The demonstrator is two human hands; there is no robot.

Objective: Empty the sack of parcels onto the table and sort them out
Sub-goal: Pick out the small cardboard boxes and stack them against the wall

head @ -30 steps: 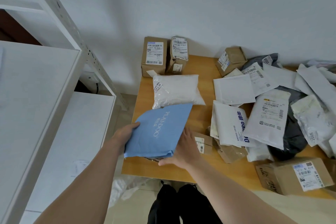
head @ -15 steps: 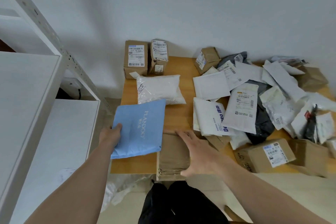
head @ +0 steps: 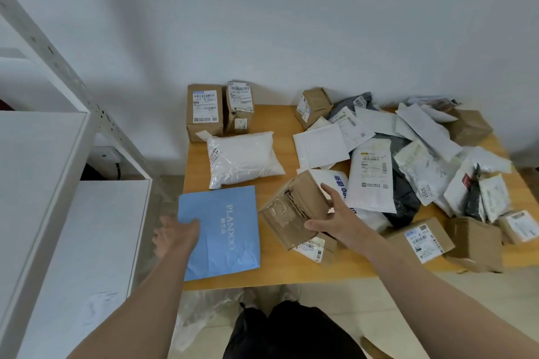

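1. Sorting is the step in hand: the parcels lie across the desk point(head: 280, 274), most of them heaped point(head: 408, 160) at its right.
2. The right hand point(head: 335, 223) grips a brown box point(head: 294, 207), tilted and lifted above the desk.
3. The left hand point(head: 175, 234) rests, fingers spread, on the blue mailer's point(head: 221, 239) left edge.
4. Judged next: set the box with the two cartons point(head: 218, 109) at the back left.

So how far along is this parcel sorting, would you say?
Early to midway, I'd judge. Done: parcels are out on the wooden table; two labelled cartons, a white poly bag and the blue PLANDOO mailer sit in a tidy group at its left end. In hand: the right hand lifts a brown taped parcel; the left hand rests on the mailer's edge. Left: the jumbled heap of mailers and boxes.
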